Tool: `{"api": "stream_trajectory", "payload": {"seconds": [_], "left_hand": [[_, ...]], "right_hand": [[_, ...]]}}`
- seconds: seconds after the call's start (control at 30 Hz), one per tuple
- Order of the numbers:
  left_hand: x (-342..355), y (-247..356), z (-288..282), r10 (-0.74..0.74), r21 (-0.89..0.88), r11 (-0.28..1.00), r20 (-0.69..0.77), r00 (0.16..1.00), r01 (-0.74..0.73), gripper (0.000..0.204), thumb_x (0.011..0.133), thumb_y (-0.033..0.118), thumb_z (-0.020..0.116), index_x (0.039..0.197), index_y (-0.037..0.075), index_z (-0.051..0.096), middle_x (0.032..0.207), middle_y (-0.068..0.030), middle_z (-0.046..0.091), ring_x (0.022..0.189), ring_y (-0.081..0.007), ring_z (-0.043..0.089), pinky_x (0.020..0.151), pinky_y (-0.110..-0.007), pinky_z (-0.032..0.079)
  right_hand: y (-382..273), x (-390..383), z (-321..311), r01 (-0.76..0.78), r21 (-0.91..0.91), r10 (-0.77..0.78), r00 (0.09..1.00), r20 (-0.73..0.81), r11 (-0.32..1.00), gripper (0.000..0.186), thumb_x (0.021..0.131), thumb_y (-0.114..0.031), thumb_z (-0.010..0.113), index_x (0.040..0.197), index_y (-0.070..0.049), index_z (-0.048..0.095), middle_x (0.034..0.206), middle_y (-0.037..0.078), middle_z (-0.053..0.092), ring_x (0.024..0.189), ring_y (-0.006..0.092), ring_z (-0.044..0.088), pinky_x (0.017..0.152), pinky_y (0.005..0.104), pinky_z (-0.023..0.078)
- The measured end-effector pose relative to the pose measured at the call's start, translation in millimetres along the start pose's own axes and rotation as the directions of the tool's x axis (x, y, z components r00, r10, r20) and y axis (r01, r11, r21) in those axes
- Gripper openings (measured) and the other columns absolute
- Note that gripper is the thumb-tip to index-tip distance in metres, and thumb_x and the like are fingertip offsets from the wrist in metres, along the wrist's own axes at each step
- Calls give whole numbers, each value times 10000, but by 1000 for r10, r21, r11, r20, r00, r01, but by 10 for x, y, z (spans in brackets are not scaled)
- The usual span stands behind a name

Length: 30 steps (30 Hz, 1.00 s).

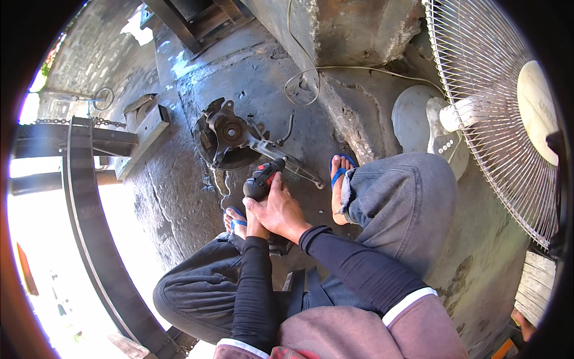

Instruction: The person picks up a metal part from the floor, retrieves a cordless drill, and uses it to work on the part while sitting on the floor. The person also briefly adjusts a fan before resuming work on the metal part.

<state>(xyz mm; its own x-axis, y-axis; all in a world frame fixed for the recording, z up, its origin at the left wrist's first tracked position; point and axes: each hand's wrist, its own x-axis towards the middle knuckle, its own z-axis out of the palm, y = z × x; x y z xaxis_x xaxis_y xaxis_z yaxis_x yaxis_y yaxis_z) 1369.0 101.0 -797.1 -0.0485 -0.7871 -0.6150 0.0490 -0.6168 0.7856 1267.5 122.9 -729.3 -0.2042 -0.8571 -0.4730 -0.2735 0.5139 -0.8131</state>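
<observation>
A black and red cordless drill is held between my knees, its nose pointing away from me. My right hand is closed round its grip. Pressed against it from the left, my left hand also grips the drill, though its fingers are mostly hidden. Just beyond the nose, on the dark floor, lies a greasy wheel hub and knuckle assembly with a round dark backing plate. A long metal arm runs from it toward my right foot. Whether the drill's tip touches that arm, I cannot tell.
A large wire-caged fan stands at right, its pale cable looping across the floor. Dark metal beams and a chain are at left. My sandalled feet flank the assembly. A concrete ledge rises beyond.
</observation>
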Motion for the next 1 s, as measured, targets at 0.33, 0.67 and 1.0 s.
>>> {"api": "stream_trajectory", "payload": {"seconds": [0.33,0.67,1.0], "left_hand": [[13,-38,-9,-15,-31,999,19,1000,15,585,930,375,609,1423,72,528,1196,-136,607,1023,-273,585,909,-381,469],[28,-166,-58,-56,-112,992,73,996,65,625,944,422,592,1453,70,506,1225,-142,601,1066,-281,580,945,-384,467],[279,-635,22,-159,-410,821,501,850,396,667,958,469,575,1483,68,483,1254,-148,594,1109,-290,575,981,-387,465]], "right_hand": [[28,5,-11,8,34,-8,1000,1,999,1156,874,-543,726,1520,206,125,1387,438,469,1260,527,566,1056,501,486],[27,-41,1,-71,-14,72,997,18,997,1149,867,-479,747,1544,175,88,1410,425,446,1193,529,607,1013,482,532],[250,-144,-18,-151,26,153,980,-123,988,1167,858,-520,745,1531,197,116,1437,429,428,1288,526,544,1078,489,483]]}}
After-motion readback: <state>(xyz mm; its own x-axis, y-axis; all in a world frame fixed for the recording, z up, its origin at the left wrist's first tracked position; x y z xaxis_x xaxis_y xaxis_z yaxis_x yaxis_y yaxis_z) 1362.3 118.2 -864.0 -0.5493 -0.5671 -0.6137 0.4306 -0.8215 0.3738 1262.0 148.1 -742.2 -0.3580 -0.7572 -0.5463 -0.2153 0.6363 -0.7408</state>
